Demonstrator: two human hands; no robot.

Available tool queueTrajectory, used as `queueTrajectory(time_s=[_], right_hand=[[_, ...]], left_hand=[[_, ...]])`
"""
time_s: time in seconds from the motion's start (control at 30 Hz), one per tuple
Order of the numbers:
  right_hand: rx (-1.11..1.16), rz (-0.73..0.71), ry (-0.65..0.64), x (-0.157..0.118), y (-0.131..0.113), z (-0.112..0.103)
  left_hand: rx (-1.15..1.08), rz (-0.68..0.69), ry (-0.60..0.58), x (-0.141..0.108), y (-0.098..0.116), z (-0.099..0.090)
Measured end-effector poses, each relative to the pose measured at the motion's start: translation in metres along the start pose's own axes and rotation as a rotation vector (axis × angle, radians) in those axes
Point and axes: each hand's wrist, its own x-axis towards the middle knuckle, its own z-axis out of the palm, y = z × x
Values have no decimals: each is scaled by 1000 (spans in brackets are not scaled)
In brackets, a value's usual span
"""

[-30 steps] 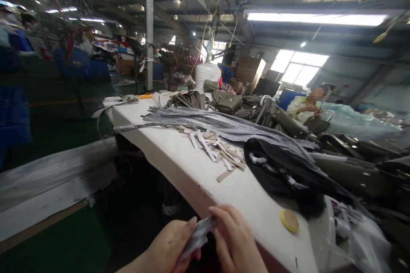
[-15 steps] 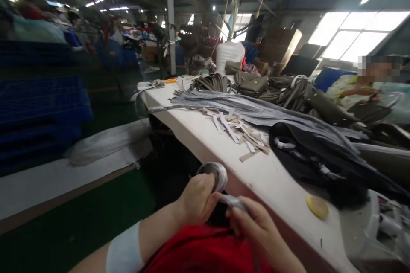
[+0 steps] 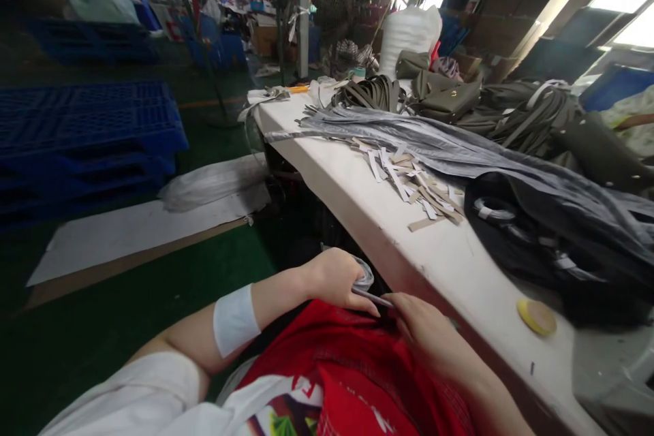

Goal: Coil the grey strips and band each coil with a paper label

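Observation:
In front of my red apron, my left hand [image 3: 338, 278] is closed on a coil of grey strip [image 3: 364, 275], and the hand hides much of it. A short, taut length of the strip [image 3: 375, 298] runs from the coil to my right hand [image 3: 426, 327], whose fingers are closed around it. Where the strip goes past those fingers is hidden. Both hands are just off the white table's [image 3: 357, 201] near edge. Short beige and white strips [image 3: 416, 184] lie loose on the tabletop.
Long grey strips [image 3: 434, 139] stretch across the table. A black piece with coiled strips [image 3: 541, 238] lies at the right, near a yellow tape roll [image 3: 536, 317]. Olive bags [image 3: 449, 99] are piled behind. Blue pallets [image 3: 86, 136] stand on the floor at left.
My view has turned left and down, showing more of my apron and left arm. The coil now sits lower behind my left hand, seen more from its edge. Both hands keep their hold.

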Motion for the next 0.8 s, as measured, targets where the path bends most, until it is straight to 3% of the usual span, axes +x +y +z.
queueTrajectory(time_s=[0.1,0.17,0.23,0.33,0.47,0.57,0.67,0.73,0.8], right_hand=[[-52,-30,-6,7,11,2],[32,-32,-2,11,14,0],[163,-12,34,14,14,-3],[348,39,137,20,10,4],[530,38,308,34,0,34],[626,97,464,45,-4,53],[682,194,465,47,0,51],[636,207,408,42,5,39],[566,186,294,35,10,27]], left_hand=[[-275,-98,-178,-1,-1,-3],[-556,-210,-333,-2,-3,-7],[-870,-307,-415,-2,-6,-10],[-1301,-353,-359,2,-9,-9],[-1811,-355,-260,14,-3,5],[-2059,-386,-87,25,8,18],[-1968,-476,58,30,10,29],[-1677,-528,224,28,6,35],[-1341,-492,367,24,2,38]])
